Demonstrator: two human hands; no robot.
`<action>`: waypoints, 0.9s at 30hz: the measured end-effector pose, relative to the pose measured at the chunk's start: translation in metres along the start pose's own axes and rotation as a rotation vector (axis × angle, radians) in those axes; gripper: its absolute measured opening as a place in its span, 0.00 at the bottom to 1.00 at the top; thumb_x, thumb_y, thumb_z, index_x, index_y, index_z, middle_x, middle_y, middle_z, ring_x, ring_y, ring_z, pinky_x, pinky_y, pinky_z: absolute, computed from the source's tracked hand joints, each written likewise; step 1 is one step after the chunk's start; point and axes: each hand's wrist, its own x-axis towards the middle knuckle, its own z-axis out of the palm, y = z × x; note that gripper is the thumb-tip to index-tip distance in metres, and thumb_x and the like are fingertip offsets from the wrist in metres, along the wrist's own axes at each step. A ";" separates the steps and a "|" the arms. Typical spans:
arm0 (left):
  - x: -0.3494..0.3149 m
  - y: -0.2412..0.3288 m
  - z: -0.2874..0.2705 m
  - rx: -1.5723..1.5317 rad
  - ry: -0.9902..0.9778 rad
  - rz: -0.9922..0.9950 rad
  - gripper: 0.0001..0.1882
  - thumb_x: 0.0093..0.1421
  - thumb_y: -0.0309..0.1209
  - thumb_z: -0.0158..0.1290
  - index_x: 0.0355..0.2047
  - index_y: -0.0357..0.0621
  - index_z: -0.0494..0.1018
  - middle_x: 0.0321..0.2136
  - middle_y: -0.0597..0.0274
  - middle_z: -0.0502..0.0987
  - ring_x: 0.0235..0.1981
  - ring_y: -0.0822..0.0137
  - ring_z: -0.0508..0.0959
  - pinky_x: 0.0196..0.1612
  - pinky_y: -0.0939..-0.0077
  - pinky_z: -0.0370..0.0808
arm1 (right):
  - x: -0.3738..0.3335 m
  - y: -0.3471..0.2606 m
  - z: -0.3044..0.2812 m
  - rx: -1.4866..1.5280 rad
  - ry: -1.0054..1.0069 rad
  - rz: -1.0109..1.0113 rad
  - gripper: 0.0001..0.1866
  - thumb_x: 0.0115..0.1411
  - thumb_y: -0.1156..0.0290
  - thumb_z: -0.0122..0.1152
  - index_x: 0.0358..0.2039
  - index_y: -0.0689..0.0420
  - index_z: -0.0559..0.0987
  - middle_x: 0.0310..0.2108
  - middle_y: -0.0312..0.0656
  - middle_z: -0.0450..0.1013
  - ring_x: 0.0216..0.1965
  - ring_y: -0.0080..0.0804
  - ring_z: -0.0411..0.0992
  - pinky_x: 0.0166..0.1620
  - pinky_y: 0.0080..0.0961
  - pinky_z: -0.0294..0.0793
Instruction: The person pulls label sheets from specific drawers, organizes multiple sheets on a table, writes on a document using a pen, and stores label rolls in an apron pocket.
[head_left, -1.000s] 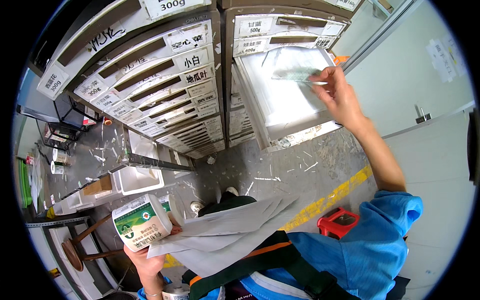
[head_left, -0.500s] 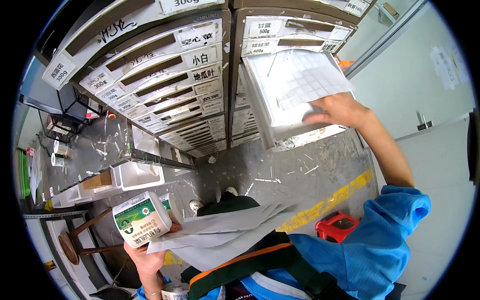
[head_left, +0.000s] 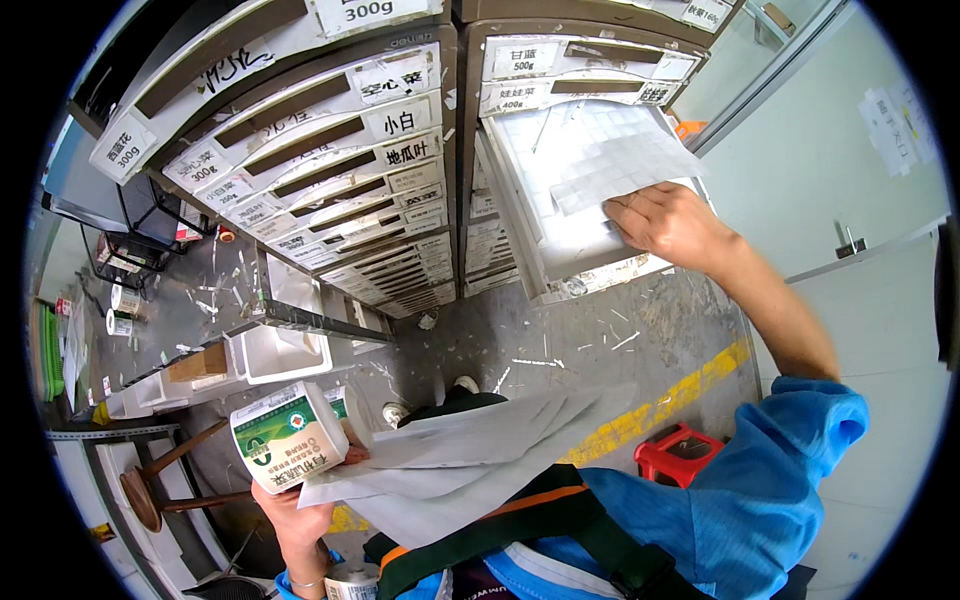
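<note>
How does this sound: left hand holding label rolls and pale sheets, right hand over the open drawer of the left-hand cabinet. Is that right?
Not quite: wrong side. The head view shows the open drawer in the right-hand cabinet. The rest stands: the left hand holds label rolls and pale sheets, and the right hand is over that drawer.

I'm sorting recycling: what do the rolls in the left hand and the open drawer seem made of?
Rolls: probably smooth paper, going by the printed curved surface; film is possible. Open drawer: likely matte plastic, suggested by its smooth, pale walls.
</note>
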 end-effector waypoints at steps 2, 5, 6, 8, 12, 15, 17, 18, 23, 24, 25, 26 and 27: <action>0.006 0.012 0.012 -0.035 0.073 0.007 0.15 0.44 0.16 0.57 0.35 0.27 0.72 0.27 0.55 0.79 0.29 0.68 0.79 0.37 0.73 0.76 | -0.001 -0.007 -0.001 0.032 0.027 0.087 0.10 0.45 0.75 0.60 0.31 0.61 0.75 0.27 0.40 0.74 0.29 0.36 0.74 0.33 0.27 0.75; 0.011 0.021 0.018 -0.088 0.126 0.027 0.16 0.44 0.17 0.57 0.35 0.28 0.72 0.28 0.56 0.79 0.29 0.69 0.78 0.37 0.74 0.76 | -0.007 -0.012 -0.001 0.120 0.042 0.210 0.10 0.45 0.76 0.63 0.30 0.60 0.75 0.28 0.40 0.74 0.31 0.36 0.74 0.36 0.28 0.74; 0.010 0.022 0.018 -0.080 0.116 0.025 0.16 0.44 0.17 0.57 0.36 0.28 0.72 0.28 0.56 0.79 0.29 0.69 0.78 0.37 0.74 0.76 | -0.007 -0.012 -0.003 0.163 0.054 0.233 0.09 0.46 0.76 0.63 0.29 0.60 0.75 0.28 0.40 0.74 0.31 0.37 0.73 0.36 0.29 0.73; 0.010 0.023 0.016 -0.064 0.096 0.021 0.16 0.44 0.17 0.57 0.36 0.28 0.72 0.28 0.56 0.79 0.30 0.69 0.78 0.37 0.74 0.76 | -0.010 -0.011 -0.004 0.247 0.059 0.285 0.07 0.48 0.75 0.63 0.28 0.60 0.75 0.28 0.40 0.73 0.31 0.38 0.73 0.37 0.30 0.72; 0.007 0.018 0.011 -0.024 0.061 0.055 0.17 0.44 0.17 0.58 0.37 0.27 0.71 0.28 0.55 0.79 0.30 0.69 0.78 0.37 0.75 0.76 | -0.012 0.000 -0.005 0.310 0.092 0.320 0.05 0.51 0.72 0.60 0.28 0.58 0.75 0.28 0.40 0.72 0.30 0.39 0.72 0.37 0.32 0.71; 0.007 0.018 0.011 -0.021 0.049 0.026 0.17 0.44 0.17 0.58 0.37 0.27 0.71 0.28 0.54 0.79 0.30 0.68 0.79 0.37 0.75 0.76 | -0.011 0.000 -0.012 0.289 0.065 0.361 0.05 0.54 0.71 0.58 0.29 0.59 0.76 0.30 0.41 0.72 0.32 0.38 0.72 0.35 0.32 0.72; 0.009 0.020 0.011 -0.028 0.039 0.018 0.17 0.44 0.17 0.58 0.37 0.27 0.71 0.28 0.54 0.79 0.30 0.68 0.79 0.37 0.75 0.76 | -0.010 -0.007 -0.014 0.302 0.088 0.380 0.04 0.55 0.72 0.57 0.28 0.59 0.75 0.30 0.41 0.72 0.32 0.38 0.72 0.35 0.32 0.73; 0.009 0.019 0.011 -0.038 0.036 0.024 0.17 0.44 0.17 0.59 0.37 0.27 0.71 0.28 0.54 0.79 0.30 0.68 0.79 0.37 0.75 0.76 | -0.012 -0.010 -0.013 0.326 0.116 0.415 0.04 0.55 0.73 0.57 0.29 0.59 0.75 0.30 0.41 0.72 0.32 0.39 0.72 0.34 0.32 0.73; 0.009 0.018 0.008 -0.039 0.028 0.018 0.17 0.44 0.17 0.59 0.37 0.28 0.71 0.29 0.55 0.79 0.31 0.69 0.79 0.37 0.75 0.76 | -0.029 -0.030 -0.018 0.324 0.146 0.670 0.12 0.52 0.79 0.57 0.39 0.56 0.73 0.30 0.43 0.72 0.31 0.41 0.73 0.34 0.33 0.74; 0.008 0.016 0.006 -0.024 0.038 0.029 0.17 0.44 0.18 0.59 0.37 0.28 0.71 0.30 0.55 0.79 0.31 0.69 0.78 0.38 0.75 0.76 | -0.031 -0.035 -0.020 0.276 0.182 0.615 0.15 0.51 0.80 0.57 0.41 0.56 0.72 0.30 0.43 0.72 0.31 0.41 0.73 0.33 0.32 0.74; 0.007 0.011 0.005 -0.009 0.047 0.040 0.18 0.44 0.18 0.60 0.37 0.28 0.71 0.30 0.56 0.79 0.32 0.70 0.78 0.38 0.75 0.75 | -0.033 -0.039 -0.021 0.227 0.217 0.562 0.18 0.50 0.81 0.58 0.43 0.55 0.71 0.30 0.43 0.71 0.31 0.41 0.73 0.33 0.32 0.74; 0.007 0.009 0.004 0.005 0.055 0.052 0.18 0.44 0.18 0.60 0.38 0.28 0.71 0.31 0.56 0.79 0.32 0.70 0.78 0.38 0.76 0.75 | -0.036 -0.043 -0.023 0.178 0.251 0.509 0.21 0.49 0.82 0.58 0.45 0.54 0.70 0.30 0.43 0.71 0.31 0.41 0.73 0.32 0.31 0.74; 0.008 0.010 0.004 -0.007 0.036 0.051 0.18 0.44 0.18 0.60 0.38 0.28 0.71 0.31 0.56 0.79 0.32 0.71 0.77 0.38 0.76 0.75 | -0.035 -0.049 -0.026 0.183 0.261 0.578 0.21 0.48 0.83 0.58 0.45 0.54 0.71 0.30 0.42 0.71 0.31 0.40 0.73 0.31 0.30 0.74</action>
